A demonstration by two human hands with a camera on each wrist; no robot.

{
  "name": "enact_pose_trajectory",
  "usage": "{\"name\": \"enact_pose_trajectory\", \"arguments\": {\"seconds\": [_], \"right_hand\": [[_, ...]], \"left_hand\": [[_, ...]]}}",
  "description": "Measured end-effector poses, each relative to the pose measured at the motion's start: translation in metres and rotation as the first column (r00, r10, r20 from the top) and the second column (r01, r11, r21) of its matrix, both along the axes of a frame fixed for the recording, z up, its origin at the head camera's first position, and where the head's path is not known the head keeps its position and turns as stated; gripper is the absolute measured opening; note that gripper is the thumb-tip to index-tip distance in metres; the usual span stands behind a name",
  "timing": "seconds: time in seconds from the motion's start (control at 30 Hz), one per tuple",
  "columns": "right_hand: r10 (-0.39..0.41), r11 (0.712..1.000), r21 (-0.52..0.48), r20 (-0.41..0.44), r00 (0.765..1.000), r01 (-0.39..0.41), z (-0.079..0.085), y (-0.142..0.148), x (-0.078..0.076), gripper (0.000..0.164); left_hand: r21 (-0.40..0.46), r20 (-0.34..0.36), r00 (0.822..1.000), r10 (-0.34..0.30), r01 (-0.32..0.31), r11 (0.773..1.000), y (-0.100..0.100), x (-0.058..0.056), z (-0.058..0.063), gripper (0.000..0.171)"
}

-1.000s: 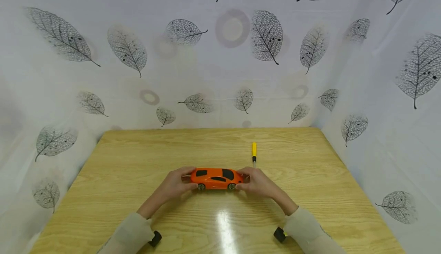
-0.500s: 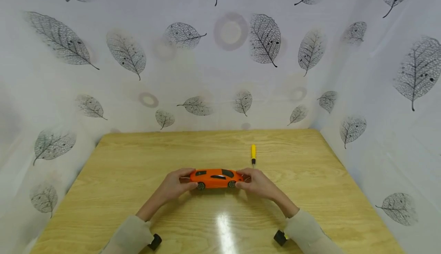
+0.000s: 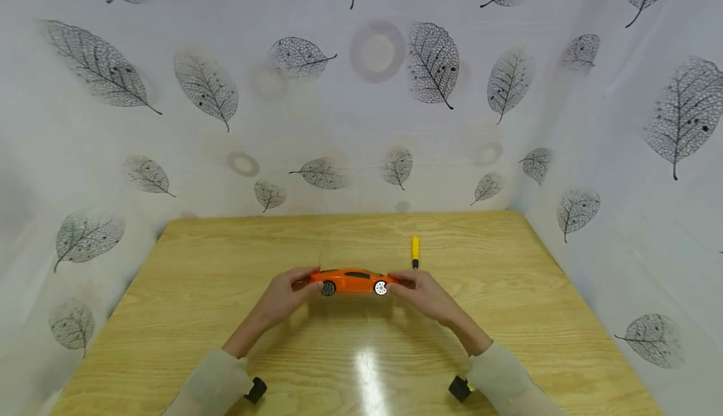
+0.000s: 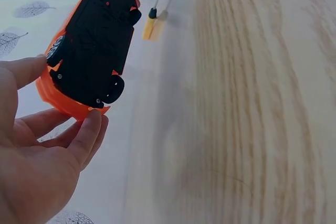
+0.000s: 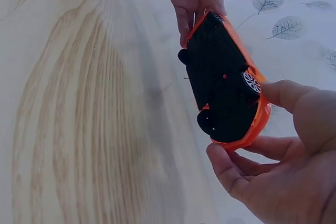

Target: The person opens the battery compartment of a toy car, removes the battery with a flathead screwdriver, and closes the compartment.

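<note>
An orange toy car (image 3: 353, 281) is held between both hands above the wooden table, its side with two wheels facing the head camera. The left hand (image 3: 285, 297) grips the rear end, thumb near the rear wheel. At the front end, the right hand (image 3: 426, 297) grips with its thumb by the front wheel. Both wrist views show the car's black underside (image 4: 97, 40), with small screws near one end in the left wrist view. A thin wire rises from the car's left end in the head view.
Beyond the right hand, a screwdriver (image 3: 415, 251) with a yellow handle lies on the wooden table (image 3: 226, 246). A white cloth (image 3: 361, 115) printed with dark leaves hangs behind and at both sides of the table.
Both hands have raised the toy car a little and tilted it, so its side now faces the camera more and its roof less. The screwdriver has stayed put.
</note>
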State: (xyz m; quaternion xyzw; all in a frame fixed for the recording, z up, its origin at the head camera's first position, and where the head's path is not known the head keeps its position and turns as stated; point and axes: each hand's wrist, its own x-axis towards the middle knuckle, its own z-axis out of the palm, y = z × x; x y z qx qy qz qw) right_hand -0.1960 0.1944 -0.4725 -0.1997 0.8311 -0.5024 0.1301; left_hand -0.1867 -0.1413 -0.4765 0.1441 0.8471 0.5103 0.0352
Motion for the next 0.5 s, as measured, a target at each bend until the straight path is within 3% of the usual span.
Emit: {"name": "enact_pose_trajectory", "arguments": {"seconds": [0.23,0.5], "right_hand": [[-0.065,0.994,-0.076,0.109,0.992,0.074,0.005,-0.0015,0.0005,0.049],[-0.081,0.979,-0.177,0.13,0.988,0.104,0.0061,-0.0039,-0.001,0.046]], "left_hand": [[-0.004,-0.007,1.0,0.012,-0.012,1.0,0.0024,-0.0005,0.0044,0.049],[0.07,0.031,0.999,0.041,-0.043,0.997,0.008,0.0006,0.0083,0.043]]}}
